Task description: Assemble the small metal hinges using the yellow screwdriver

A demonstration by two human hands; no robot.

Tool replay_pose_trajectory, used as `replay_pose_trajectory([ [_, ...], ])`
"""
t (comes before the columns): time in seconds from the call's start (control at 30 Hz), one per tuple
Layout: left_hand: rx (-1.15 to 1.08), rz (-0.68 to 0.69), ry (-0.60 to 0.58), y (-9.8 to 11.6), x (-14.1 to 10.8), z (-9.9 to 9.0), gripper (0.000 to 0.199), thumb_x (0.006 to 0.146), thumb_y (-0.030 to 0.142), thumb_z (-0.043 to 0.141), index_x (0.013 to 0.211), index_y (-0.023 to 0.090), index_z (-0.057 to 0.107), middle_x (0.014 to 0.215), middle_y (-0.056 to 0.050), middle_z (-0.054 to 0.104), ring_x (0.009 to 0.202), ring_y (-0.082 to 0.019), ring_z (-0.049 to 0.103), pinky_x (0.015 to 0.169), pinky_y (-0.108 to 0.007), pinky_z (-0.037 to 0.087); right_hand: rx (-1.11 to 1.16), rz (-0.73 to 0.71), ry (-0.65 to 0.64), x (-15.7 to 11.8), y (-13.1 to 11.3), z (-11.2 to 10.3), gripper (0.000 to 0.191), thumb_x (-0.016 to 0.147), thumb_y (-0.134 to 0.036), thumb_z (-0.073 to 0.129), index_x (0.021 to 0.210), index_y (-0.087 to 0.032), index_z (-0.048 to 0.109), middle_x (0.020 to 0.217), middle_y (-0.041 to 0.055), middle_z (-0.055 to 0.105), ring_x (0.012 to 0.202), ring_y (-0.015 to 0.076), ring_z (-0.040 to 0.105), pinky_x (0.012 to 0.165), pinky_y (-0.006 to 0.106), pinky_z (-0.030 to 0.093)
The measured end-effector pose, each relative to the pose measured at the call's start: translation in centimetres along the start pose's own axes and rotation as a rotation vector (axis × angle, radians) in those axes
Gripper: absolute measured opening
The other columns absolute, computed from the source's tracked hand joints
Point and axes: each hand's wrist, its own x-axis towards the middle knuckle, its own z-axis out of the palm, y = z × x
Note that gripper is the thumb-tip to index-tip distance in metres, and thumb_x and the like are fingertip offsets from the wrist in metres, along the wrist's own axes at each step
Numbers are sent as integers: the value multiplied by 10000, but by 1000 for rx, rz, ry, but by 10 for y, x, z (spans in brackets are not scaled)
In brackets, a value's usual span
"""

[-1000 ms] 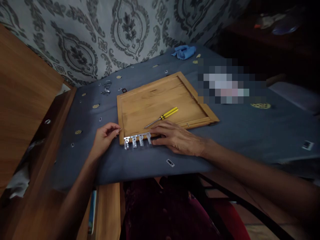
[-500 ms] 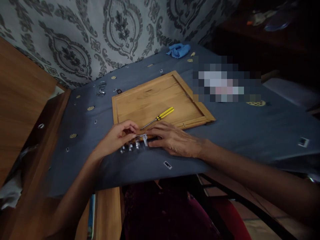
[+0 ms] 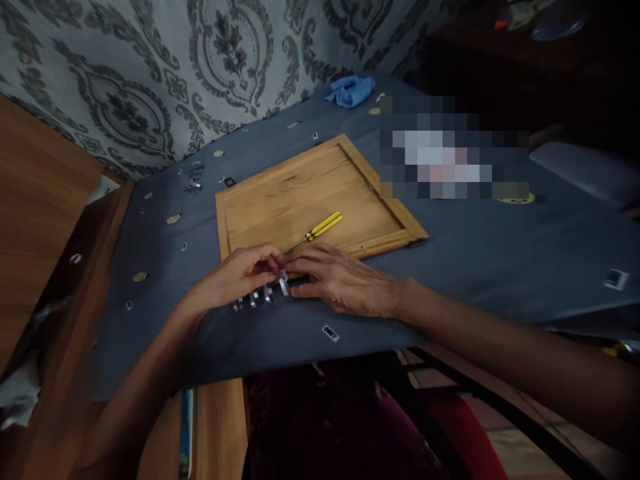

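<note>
My left hand (image 3: 243, 270) is closed, thumb and fingers pinched at the upper end of a shiny curved metal hook (image 3: 284, 285). From the other side my right hand (image 3: 345, 280) bends its fingers round the same hook, its fingertips close to my left ones. Several similar hooks (image 3: 254, 298) stand in a row to the left, below my left hand. This row lies along the near edge of a framed wooden panel (image 3: 270, 210). A yellow-and-black screwdriver (image 3: 324, 225) rests on the panel, its tip partly hidden behind my fingers.
The panel lies on a table with a dark blue patterned cloth (image 3: 480, 267). Small clear and metal pieces (image 3: 194, 179) sit at the back left. A crumpled blue cloth (image 3: 351, 91) lies at the back. A blurred-out patch covers something at the right. Wooden furniture (image 3: 45, 193) stands left.
My fingertips have drawn closer together over the hook's upper end, covering more of it. The whole view has shifted slightly; the screwdriver and panel keep their places.
</note>
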Motion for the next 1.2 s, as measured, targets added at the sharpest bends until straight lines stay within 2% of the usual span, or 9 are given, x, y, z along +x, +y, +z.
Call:
replay_pose_trajectory([
  [0.27, 35, -30, -23, 4, 4, -1, 197, 877, 237, 588, 1062, 181, 632, 916, -22, 684, 826, -153, 635, 730, -278, 495, -4, 0, -16, 1, 1, 1, 330, 933, -102, 583, 1202, -220, 732, 1228, 120, 656, 1210, 272, 522, 1053, 495, 468],
  [0.57, 9, -7, -34, 5, 5, -2, 198, 877, 229, 606, 1068, 189, 636, 914, -22, 688, 833, -148, 645, 736, -268, 506, -18, 0, -11, 1, 0, 1, 301, 928, -110, 602, 1181, -201, 737, 1232, 140, 657, 1217, 294, 530, 1032, 510, 479],
  [0.77, 11, -8, -29, 4, 6, -1, 190, 882, 244, 607, 1058, 183, 643, 906, -25, 687, 834, -158, 644, 749, -279, 509, -28, 15, -52, 2, -1, -2, 299, 911, -110, 633, 1172, -212, 737, 1236, 129, 656, 1218, 297, 539, 1045, 503, 472],
  [1.03, 89, -15, -20, 8, 6, 0, 174, 878, 199, 582, 1045, 188, 633, 884, -11, 697, 818, -149, 654, 723, -267, 493, -31, 8, -31, 1, 0, 0, 304, 911, -117, 629, 1173, -234, 730, 1226, 106, 652, 1219, 271, 531, 1043, 498, 463],
  [1.2, 144, -28, -10, 12, 6, 0, 178, 877, 202, 584, 1044, 184, 643, 878, -16, 698, 801, -151, 647, 720, -276, 487, -10, 22, -55, 1, -1, -2, 293, 909, -119, 643, 1171, -214, 736, 1231, 121, 652, 1218, 286, 531, 1053, 507, 459],
])
